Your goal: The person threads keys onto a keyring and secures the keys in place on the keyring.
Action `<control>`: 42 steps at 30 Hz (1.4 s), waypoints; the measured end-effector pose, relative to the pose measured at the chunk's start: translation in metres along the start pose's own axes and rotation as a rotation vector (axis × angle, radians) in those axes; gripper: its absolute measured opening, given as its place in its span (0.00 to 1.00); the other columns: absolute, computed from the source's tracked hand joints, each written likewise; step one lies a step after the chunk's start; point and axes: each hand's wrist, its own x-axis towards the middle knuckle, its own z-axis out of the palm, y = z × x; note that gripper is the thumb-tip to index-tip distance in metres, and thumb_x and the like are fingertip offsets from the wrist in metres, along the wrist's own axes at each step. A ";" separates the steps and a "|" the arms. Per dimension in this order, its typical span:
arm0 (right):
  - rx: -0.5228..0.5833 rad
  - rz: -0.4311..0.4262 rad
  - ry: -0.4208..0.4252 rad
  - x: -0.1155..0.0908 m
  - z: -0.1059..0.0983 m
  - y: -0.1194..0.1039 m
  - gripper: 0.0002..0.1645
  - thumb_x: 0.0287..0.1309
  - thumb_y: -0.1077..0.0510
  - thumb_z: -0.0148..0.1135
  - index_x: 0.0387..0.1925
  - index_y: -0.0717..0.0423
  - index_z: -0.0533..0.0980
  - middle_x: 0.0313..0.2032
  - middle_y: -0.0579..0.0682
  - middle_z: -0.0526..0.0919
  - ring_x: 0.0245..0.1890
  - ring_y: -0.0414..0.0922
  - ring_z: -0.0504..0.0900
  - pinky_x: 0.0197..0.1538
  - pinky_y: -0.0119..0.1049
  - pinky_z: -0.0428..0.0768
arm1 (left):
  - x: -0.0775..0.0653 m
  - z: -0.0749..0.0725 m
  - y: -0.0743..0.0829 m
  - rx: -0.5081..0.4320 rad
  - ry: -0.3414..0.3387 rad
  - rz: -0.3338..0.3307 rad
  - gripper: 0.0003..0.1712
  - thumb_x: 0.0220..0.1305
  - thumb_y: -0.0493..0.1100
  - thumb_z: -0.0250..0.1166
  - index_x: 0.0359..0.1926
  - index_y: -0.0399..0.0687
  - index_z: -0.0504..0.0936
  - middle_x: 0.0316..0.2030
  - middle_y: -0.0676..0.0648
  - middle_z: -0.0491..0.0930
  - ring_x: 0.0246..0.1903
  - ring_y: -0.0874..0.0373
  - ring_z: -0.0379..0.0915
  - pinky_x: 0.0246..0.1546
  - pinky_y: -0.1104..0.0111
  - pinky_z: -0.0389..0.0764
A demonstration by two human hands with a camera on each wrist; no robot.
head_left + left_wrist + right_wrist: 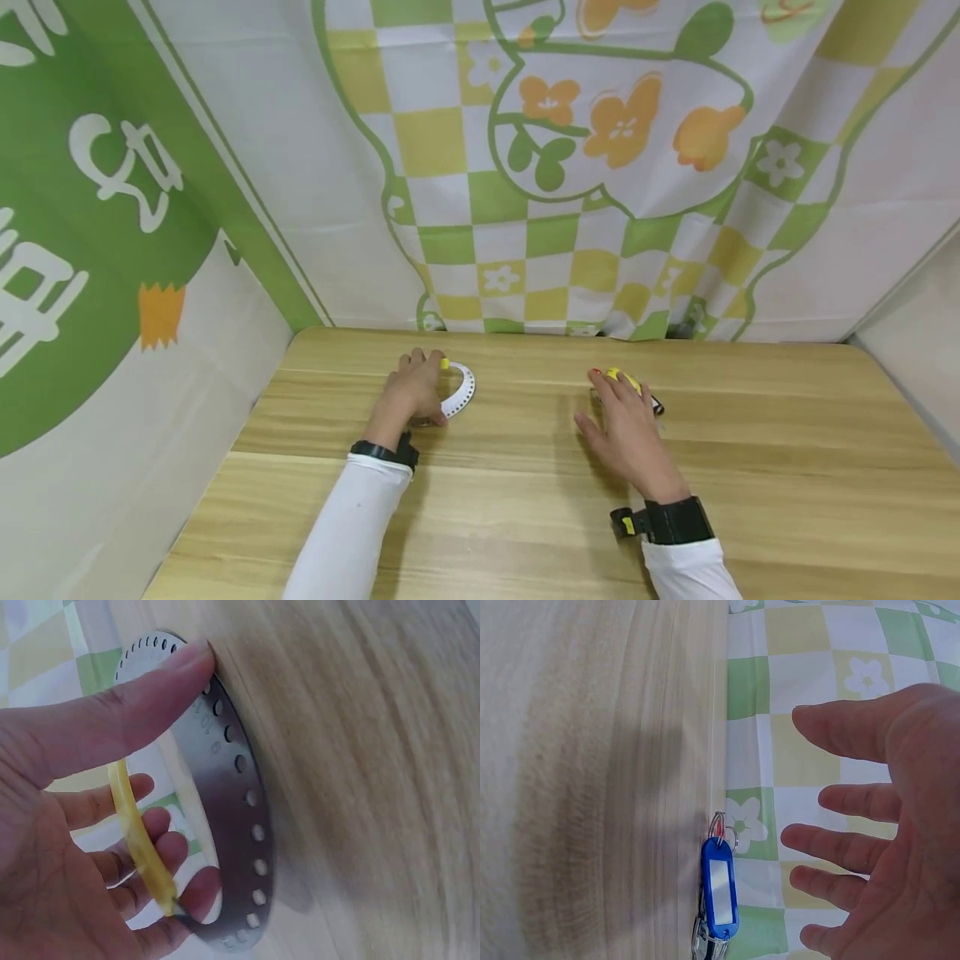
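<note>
A D-shaped metal plate with numbered holes along its curved rim is at my left hand, on the far left of the table. In the left wrist view, my thumb lies across the plate, and the curled fingers reach behind its yellow grip. My right hand hovers with spread fingers over a small cluster holding a yellow piece and a red one. The right wrist view shows a blue key tag with metal rings there, apart from the fingers. The hand hides part of the cluster.
The wooden table ends at the back against a checked, flower-printed curtain. A green and white cloth hangs along the left side. Black straps with small cameras sit on both wrists.
</note>
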 end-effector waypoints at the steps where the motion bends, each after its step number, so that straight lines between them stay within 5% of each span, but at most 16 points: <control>1: 0.002 0.002 -0.007 0.000 0.000 0.000 0.38 0.55 0.49 0.60 0.64 0.60 0.61 0.59 0.62 0.68 0.62 0.65 0.59 0.60 0.63 0.46 | 0.000 0.000 -0.001 -0.007 -0.003 0.005 0.62 0.23 0.46 0.80 0.64 0.43 0.59 0.52 0.35 0.61 0.54 0.40 0.56 0.49 0.47 0.64; 7: 0.005 0.020 -0.028 0.001 -0.001 -0.001 0.39 0.54 0.49 0.60 0.64 0.59 0.61 0.60 0.62 0.67 0.62 0.65 0.59 0.61 0.62 0.44 | -0.003 0.001 -0.005 -0.070 -0.031 0.025 0.60 0.25 0.52 0.78 0.63 0.41 0.59 0.48 0.35 0.58 0.49 0.42 0.55 0.41 0.55 0.69; 12: 0.009 0.024 -0.029 0.001 -0.002 -0.001 0.38 0.54 0.49 0.61 0.64 0.59 0.61 0.60 0.62 0.67 0.62 0.65 0.59 0.61 0.62 0.44 | -0.008 0.001 -0.006 -0.080 -0.071 -0.003 0.72 0.23 0.66 0.75 0.68 0.41 0.50 0.54 0.32 0.55 0.52 0.41 0.54 0.40 0.57 0.71; 16: 0.010 0.027 -0.030 0.001 -0.002 -0.001 0.38 0.54 0.49 0.61 0.64 0.59 0.61 0.59 0.62 0.67 0.62 0.65 0.59 0.61 0.62 0.45 | -0.011 0.002 -0.007 -0.114 -0.035 -0.012 0.82 0.17 0.70 0.74 0.70 0.40 0.41 0.57 0.29 0.51 0.56 0.39 0.51 0.46 0.53 0.69; 21: 0.021 0.025 -0.023 0.002 -0.003 0.000 0.38 0.54 0.50 0.61 0.64 0.59 0.61 0.59 0.62 0.67 0.61 0.66 0.59 0.61 0.62 0.44 | -0.015 0.006 -0.003 -0.169 0.045 -0.007 0.84 0.16 0.63 0.78 0.71 0.41 0.37 0.54 0.30 0.52 0.54 0.40 0.52 0.48 0.54 0.67; 27: 0.025 0.035 -0.011 0.004 -0.006 0.004 0.38 0.54 0.50 0.61 0.63 0.59 0.62 0.58 0.63 0.68 0.61 0.67 0.60 0.60 0.64 0.47 | -0.026 0.007 0.015 -0.229 0.161 -0.010 0.77 0.21 0.53 0.77 0.71 0.43 0.40 0.51 0.33 0.54 0.50 0.42 0.54 0.41 0.57 0.71; 36: 0.042 0.081 0.016 0.003 -0.013 0.013 0.37 0.54 0.51 0.61 0.61 0.63 0.63 0.55 0.66 0.70 0.59 0.62 0.63 0.60 0.63 0.47 | -0.045 0.007 0.056 -0.233 0.294 0.051 0.64 0.31 0.52 0.70 0.71 0.48 0.48 0.51 0.34 0.59 0.45 0.46 0.56 0.39 0.57 0.66; 42: 0.046 0.131 0.117 0.001 -0.022 0.024 0.30 0.51 0.56 0.62 0.54 0.68 0.69 0.48 0.68 0.73 0.51 0.64 0.68 0.56 0.55 0.61 | -0.051 0.012 0.068 -0.219 0.321 0.064 0.58 0.38 0.53 0.64 0.71 0.48 0.47 0.55 0.32 0.59 0.49 0.44 0.56 0.42 0.53 0.65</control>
